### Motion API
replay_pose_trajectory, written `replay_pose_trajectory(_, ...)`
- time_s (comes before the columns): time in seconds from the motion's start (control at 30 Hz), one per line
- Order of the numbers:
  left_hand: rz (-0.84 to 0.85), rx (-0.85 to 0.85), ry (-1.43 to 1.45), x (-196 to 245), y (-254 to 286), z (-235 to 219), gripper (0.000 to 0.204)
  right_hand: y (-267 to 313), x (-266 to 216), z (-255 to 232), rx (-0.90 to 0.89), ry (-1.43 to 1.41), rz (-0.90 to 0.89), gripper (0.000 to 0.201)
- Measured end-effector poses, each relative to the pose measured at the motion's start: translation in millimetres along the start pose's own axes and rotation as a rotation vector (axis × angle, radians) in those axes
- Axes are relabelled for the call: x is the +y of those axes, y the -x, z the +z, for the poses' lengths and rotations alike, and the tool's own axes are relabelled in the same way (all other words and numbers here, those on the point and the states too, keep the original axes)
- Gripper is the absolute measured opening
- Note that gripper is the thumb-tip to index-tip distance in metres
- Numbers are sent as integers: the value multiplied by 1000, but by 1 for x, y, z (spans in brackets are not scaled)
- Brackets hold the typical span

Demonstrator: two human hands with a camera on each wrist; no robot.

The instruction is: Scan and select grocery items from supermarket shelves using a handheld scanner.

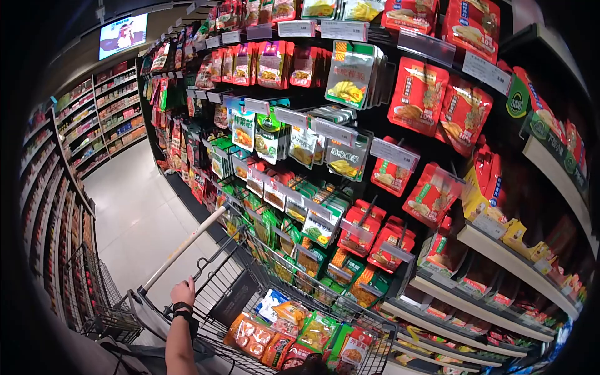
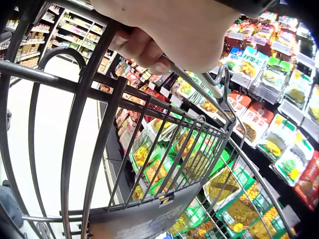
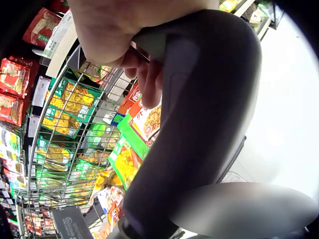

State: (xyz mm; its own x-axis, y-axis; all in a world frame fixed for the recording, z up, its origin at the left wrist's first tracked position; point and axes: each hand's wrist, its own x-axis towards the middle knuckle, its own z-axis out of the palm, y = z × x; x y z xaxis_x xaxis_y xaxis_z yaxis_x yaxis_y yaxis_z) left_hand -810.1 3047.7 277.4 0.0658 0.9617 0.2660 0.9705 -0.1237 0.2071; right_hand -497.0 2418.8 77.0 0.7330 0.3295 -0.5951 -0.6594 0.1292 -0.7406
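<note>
A black wire shopping cart (image 1: pixel 234 299) stands beside the shelves. My left hand (image 1: pixel 184 292), a dark band at its wrist, is on the cart's left end in the head view. Seen from the left wrist, that hand (image 2: pixel 169 35) has its fingers (image 2: pixel 142 50) curled round the upper rail. My right hand (image 3: pixel 134 35) grips the cart's thick black handle (image 3: pixel 199 109) in the right wrist view, fingers bent against its side; the head view does not show it. Inside the cart lie several food packets, among them an orange one (image 1: pixel 253 335), a green one (image 1: pixel 317 331) and a red-and-green one (image 1: pixel 355 347).
Racks of hanging red pouches (image 1: pixel 417 94) and green pouches (image 1: pixel 322 225) rise close along the cart's far side. Shelf ledges (image 1: pixel 519 269) curve round at right. A pale tiled aisle (image 1: pixel 122 194) runs away at left, past another wire cart (image 1: pixel 103 300). A screen (image 1: pixel 123 36) hangs above.
</note>
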Motion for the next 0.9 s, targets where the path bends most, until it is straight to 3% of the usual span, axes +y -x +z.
replay_pose_trajectory(0.2,9,14,-47,-4,-10,-1,53,-14,2,21,-9,1,-37,28)
replay_pose_trajectory(0.57,28,-2,-61,1,-10,-6,51,-101,-26,87,-91,14,-116,27)
replay_pose_trajectory(0.9,31,15,-64,-14,-35,7,50,-77,-7,98,-31,73,-97,28)
